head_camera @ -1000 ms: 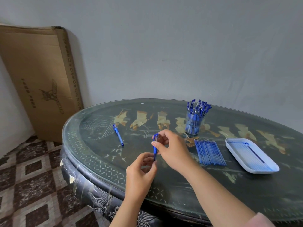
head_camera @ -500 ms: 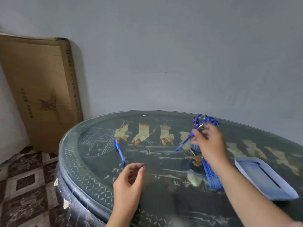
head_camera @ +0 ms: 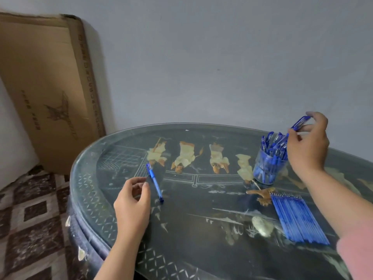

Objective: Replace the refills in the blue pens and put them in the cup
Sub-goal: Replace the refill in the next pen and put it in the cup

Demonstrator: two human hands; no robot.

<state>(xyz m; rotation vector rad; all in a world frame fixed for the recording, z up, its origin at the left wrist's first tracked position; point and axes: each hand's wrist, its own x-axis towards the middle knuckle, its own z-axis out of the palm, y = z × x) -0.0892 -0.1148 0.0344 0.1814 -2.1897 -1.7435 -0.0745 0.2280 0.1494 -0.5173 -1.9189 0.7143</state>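
A clear cup (head_camera: 269, 168) packed with several blue pens stands at the back right of the table. My right hand (head_camera: 308, 144) hovers just above and right of it, fingers pinched on a blue pen (head_camera: 300, 123) whose tip points down toward the cup's rim. A single blue pen (head_camera: 155, 182) lies flat on the glass at the left. My left hand (head_camera: 133, 205) is beside that pen's near end, fingers curled and apart, holding nothing. A row of blue refills (head_camera: 298, 218) lies on the table in front of the cup.
The round glass-topped table (head_camera: 96, 199) has a painted dark surface and a curved front-left edge. A large flat cardboard box (head_camera: 48, 87) leans on the wall at the left. Patterned floor tiles (head_camera: 30, 219) show below.
My right hand has carried the blue pen from the table's middle up to the cup. My left hand has let go and moved left next to the lying pen. The white tray has left the view.
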